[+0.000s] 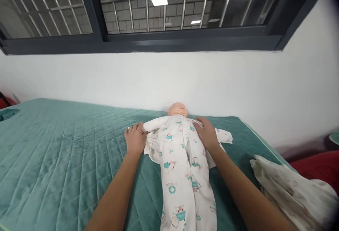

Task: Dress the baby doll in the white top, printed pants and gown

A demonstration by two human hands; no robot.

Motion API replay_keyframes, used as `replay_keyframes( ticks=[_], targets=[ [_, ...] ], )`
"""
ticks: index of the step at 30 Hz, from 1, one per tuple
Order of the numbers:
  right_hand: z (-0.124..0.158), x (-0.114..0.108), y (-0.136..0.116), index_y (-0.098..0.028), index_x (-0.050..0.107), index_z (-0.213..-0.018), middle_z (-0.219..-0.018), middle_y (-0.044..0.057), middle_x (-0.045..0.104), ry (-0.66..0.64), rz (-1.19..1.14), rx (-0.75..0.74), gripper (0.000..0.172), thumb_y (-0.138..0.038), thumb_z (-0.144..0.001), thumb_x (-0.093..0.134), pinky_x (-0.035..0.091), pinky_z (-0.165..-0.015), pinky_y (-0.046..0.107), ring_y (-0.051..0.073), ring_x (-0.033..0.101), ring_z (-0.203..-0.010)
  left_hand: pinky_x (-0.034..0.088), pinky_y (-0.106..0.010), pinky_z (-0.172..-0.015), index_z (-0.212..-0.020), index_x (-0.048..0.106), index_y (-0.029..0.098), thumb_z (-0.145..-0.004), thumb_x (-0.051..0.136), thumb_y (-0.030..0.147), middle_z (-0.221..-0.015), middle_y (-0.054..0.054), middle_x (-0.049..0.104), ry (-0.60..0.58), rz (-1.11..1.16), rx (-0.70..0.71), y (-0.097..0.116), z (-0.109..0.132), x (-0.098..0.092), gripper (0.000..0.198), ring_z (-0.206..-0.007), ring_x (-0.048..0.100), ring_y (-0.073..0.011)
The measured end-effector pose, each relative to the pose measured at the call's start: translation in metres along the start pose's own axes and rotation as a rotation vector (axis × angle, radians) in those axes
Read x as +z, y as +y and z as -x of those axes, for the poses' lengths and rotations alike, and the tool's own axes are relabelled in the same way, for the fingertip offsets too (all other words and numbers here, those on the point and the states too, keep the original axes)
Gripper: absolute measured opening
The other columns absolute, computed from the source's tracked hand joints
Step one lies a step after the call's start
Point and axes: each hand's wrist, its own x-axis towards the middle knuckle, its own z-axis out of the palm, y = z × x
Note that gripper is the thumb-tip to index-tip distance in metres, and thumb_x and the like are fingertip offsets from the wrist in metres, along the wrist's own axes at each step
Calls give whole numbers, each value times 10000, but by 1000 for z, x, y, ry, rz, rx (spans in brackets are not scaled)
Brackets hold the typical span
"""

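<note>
A baby doll (pixel 178 109) lies on its back with its head toward the wall. A long white baby gown (pixel 180 174), printed with small teal and pink figures, covers its body. My left hand (pixel 135 138) is closed over the end of the white sleeve stretched out on the left. At the doll's shoulder on the right, my right hand (pixel 207 133) has its fingers closed at the gown's upper edge; its fingertips are partly hidden. The other sleeve (pixel 224 135) sticks out beyond my right wrist. Loose white cloth (pixel 153 150) bunches beside my left hand.
A teal quilted cover (pixel 79 153) lies beneath the doll, ending against a white wall (pixel 132 79) below a dark-framed barred window (pixel 164 42). Crumpled pale printed cloth (pixel 291 188) lies at the right edge, near something red (pixel 317 167).
</note>
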Motion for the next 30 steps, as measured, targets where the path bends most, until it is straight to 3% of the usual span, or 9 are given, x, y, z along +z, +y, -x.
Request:
replay_keyframes(
  ticks=[4,7,9,12,16,20,24,27,30],
  targets=[
    [12,7,29,-166,649,-1171,-1210,119,667,41,124,51,357,-300,-875,500,188,-1140,524,289,525,-1204,267,-584,-1144,-1333,515,254,-901,528,258,-1337,-99,602,59,27,47,0,5,2,432,-1257,531,-303],
    [14,5,31,-197,629,-1201,-1228,95,661,50,226,39,365,-265,-872,487,178,-1133,512,277,515,-1205,175,-591,-1198,-1318,517,233,-915,469,211,-1399,-103,558,169,100,227,1,17,1,406,-1310,499,-281],
    [14,0,32,-210,638,-1164,-1210,78,663,79,251,28,354,-226,-839,499,229,-1103,479,275,509,-1193,240,-533,-1199,-1270,552,218,-935,433,216,-1350,-94,592,208,230,332,5,27,-4,356,-1293,517,-250],
    [15,-6,37,-213,652,-1073,-1184,66,659,198,229,14,326,-168,-792,493,288,-1056,429,267,512,-1158,426,-433,-1092,-1195,597,222,-959,427,285,-1231,-71,652,192,489,293,27,36,-22,297,-1200,578,-217],
    [14,-2,37,-177,639,-1042,-1117,86,669,274,138,18,337,-113,-771,449,342,-1005,382,252,535,-1081,469,-346,-1040,-1186,618,259,-970,444,336,-1243,-27,656,4,675,349,86,27,-56,288,-1179,589,-186],
    [13,5,33,-163,643,-1081,-1121,98,676,223,143,106,319,-171,-807,478,275,-1075,428,276,524,-1126,476,-351,-1009,-1167,659,243,-964,448,361,-1220,-43,678,-272,379,606,162,-3,-68,315,-1174,590,-214],
    [12,2,34,-181,660,-1102,-1170,102,674,105,186,203,299,-282,-874,496,107,-1141,519,303,495,-1210,518,-361,-870,-1002,719,194,-918,483,234,-1118,-92,699,-595,-137,731,221,-26,-50,253,-1026,645,-247],
    [12,-1,37,-202,658,-1121,-1171,81,679,38,203,215,297,-281,-900,475,77,-1143,528,288,498,-1214,494,-412,-910,-986,729,179,-860,562,188,-1181,-121,670,-637,-244,713,245,-27,-27,209,-1097,609,-292],
    [11,-3,38,-215,660,-1127,-1148,60,687,8,209,201,306,-223,-905,449,73,-1141,523,269,511,-1191,422,-498,-1002,-1192,664,167,-874,563,213,-1325,-164,586,-617,-313,655,254,-22,-6,337,-1217,528,-331]
  ],
)
